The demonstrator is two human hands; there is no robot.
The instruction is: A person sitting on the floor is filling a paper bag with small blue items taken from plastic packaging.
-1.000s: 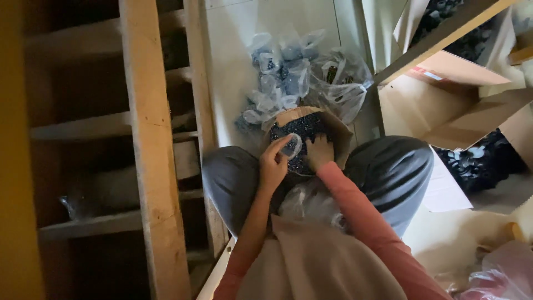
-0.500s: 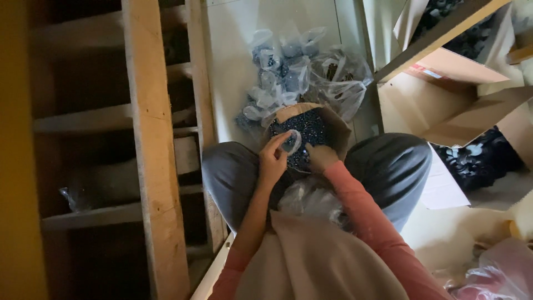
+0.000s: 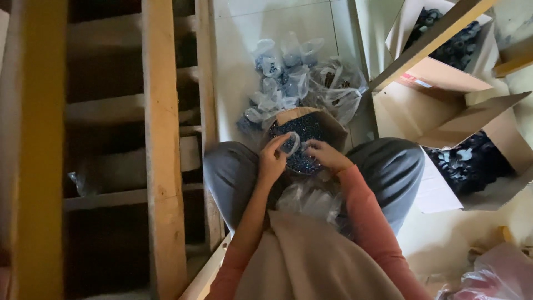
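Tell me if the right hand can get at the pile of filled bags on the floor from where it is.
Probably yes. The right hand sits over the open box of small dark parts, and the filled bags lie just beyond it with nothing between.

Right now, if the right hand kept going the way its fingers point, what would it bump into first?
Probably the small clear plastic bag pinched by the left hand: the right hand points leftward at it, over the brown cardboard box of small dark blue pieces. Depth is unclear.

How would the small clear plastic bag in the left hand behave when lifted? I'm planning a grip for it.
The small clear plastic bag looks thin and crumpled, so probably floppy. It seems empty, so likely very light. Its glossy film may slip from the left hand.
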